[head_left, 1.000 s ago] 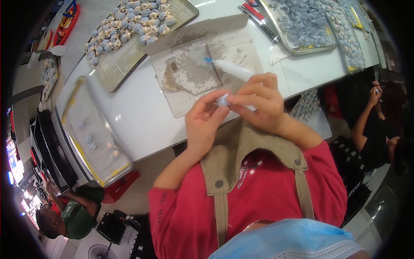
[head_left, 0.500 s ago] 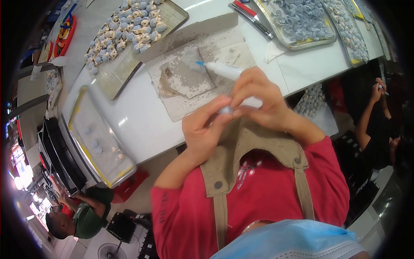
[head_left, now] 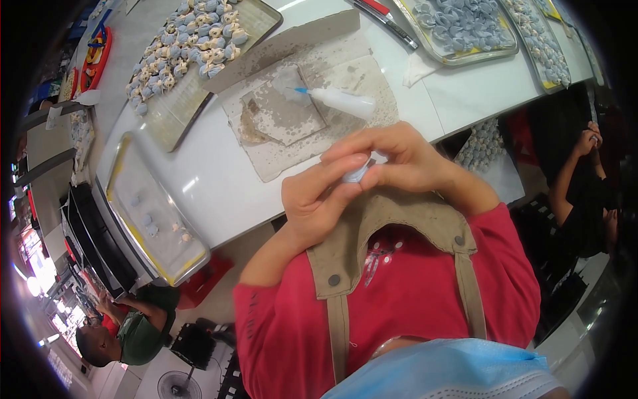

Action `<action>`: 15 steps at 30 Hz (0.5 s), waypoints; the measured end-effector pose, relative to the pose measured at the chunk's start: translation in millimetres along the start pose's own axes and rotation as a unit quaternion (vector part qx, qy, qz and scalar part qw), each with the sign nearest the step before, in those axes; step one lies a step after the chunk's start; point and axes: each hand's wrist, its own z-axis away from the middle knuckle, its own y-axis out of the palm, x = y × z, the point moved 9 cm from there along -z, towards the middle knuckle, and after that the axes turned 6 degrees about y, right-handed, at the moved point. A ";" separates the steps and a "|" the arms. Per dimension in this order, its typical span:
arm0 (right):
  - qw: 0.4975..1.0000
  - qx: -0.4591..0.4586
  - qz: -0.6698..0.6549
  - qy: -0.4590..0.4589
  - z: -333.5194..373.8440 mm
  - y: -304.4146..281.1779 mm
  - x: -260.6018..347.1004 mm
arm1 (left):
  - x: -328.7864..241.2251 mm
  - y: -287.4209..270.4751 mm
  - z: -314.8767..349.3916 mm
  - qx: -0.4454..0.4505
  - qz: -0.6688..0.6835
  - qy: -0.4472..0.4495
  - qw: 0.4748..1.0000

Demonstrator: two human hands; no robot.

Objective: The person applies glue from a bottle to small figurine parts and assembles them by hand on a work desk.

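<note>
Both hands meet close in front of the apron, over the near edge of the table. A small grey-blue piece (head_left: 356, 174) sits between the fingertips, and part of it is covered. My left hand (head_left: 316, 199) pinches it with thumb and fingers. My right hand (head_left: 405, 159) is closed on the same piece from the other side, its fingers curled over the top. Just beyond the hands, a white squeeze bottle (head_left: 345, 103) with a blue tip lies on stained cardboard (head_left: 266, 166).
Far left, a tray (head_left: 176, 136) carries many grey-blue and cream pieces. A shallower tray (head_left: 169, 229) at left holds several pieces. Grey-blue parts fill another tray (head_left: 455, 61) at far right, beside a black pen-like tool (head_left: 392, 30). Other people work at both sides.
My right hand has come down from beside the squeeze bottle and its fingers have closed over the piece, so more of the bottle shows. The left hand stays nearly in place.
</note>
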 end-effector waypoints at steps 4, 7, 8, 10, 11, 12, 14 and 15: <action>0.999 0.038 -0.008 0.017 -4.0 10.1 3.0 | -5.5 -5.1 4.3 -0.012 -0.009 0.013 1.000; 0.999 0.019 -0.012 0.035 -5.1 16.3 1.3 | -10.0 -13.5 9.5 -0.020 -0.032 0.020 0.999; 0.999 0.025 -0.010 0.030 -7.5 23.2 0.5 | -8.2 -15.4 11.6 -0.016 -0.020 0.015 1.000; 0.999 0.022 -0.004 0.025 -14.9 32.7 -2.6 | -8.0 -30.1 22.0 -0.035 -0.007 0.004 0.999; 0.999 0.026 -0.002 0.023 -20.7 37.1 -4.0 | -9.8 -38.9 28.1 -0.027 -0.036 -0.019 0.999; 0.993 0.000 0.101 -0.054 -23.4 37.4 8.5 | -10.6 -46.6 33.1 -0.016 -0.062 -0.042 0.997; 0.970 -0.023 0.206 -0.129 -27.0 35.6 22.1 | -28.3 -86.3 49.7 -0.094 -0.265 0.050 0.958; 0.944 -0.096 0.290 -0.127 -26.9 16.1 26.2 | -37.2 -118.6 60.8 -0.165 -0.403 0.009 0.900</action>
